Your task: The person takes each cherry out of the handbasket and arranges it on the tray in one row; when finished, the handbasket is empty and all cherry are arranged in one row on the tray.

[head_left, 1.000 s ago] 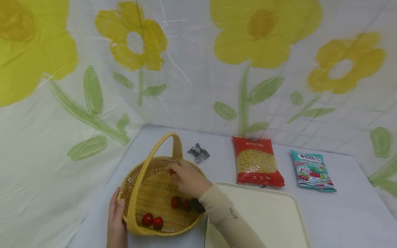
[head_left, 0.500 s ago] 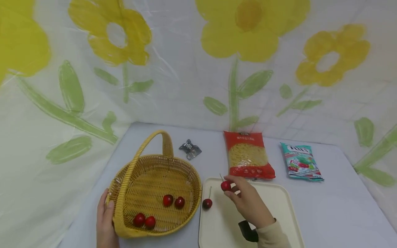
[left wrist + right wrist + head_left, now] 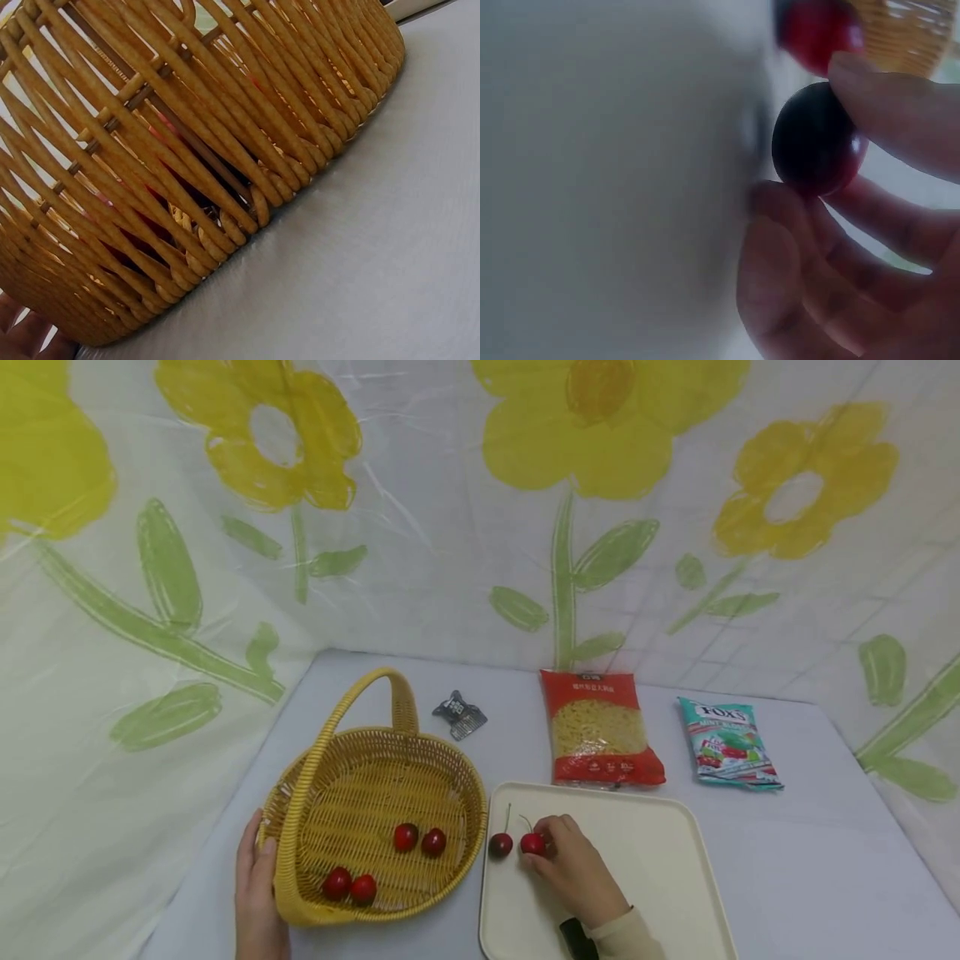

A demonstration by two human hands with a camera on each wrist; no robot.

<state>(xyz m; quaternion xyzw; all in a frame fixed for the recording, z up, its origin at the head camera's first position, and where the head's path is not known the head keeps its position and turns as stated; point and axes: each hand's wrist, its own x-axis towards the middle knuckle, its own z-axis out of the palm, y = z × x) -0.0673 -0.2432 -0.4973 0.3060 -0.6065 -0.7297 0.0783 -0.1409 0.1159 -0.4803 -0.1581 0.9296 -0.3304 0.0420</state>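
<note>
Right hand (image 3: 576, 872) has come down with stemmed cherry (image 3: 533, 844), pinched between thumb and fingers; half second earlier, higher above tray (image 3: 637, 860). Held cherry now low at tray's left side, just right of second stemmed cherry (image 3: 500, 845). Judgement: setting-down nearly done, release not yet made. Four cherries (image 3: 406, 837) remain in basket (image 3: 360, 802). Left hand (image 3: 258, 893) against basket's left side; cannot tell whether gripping.

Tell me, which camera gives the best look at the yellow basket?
The head view: it shows nearly all of the yellow basket, with four cherries inside. The left wrist view shows only its woven side, close up; the right wrist view, just a piece at the top right.
</note>
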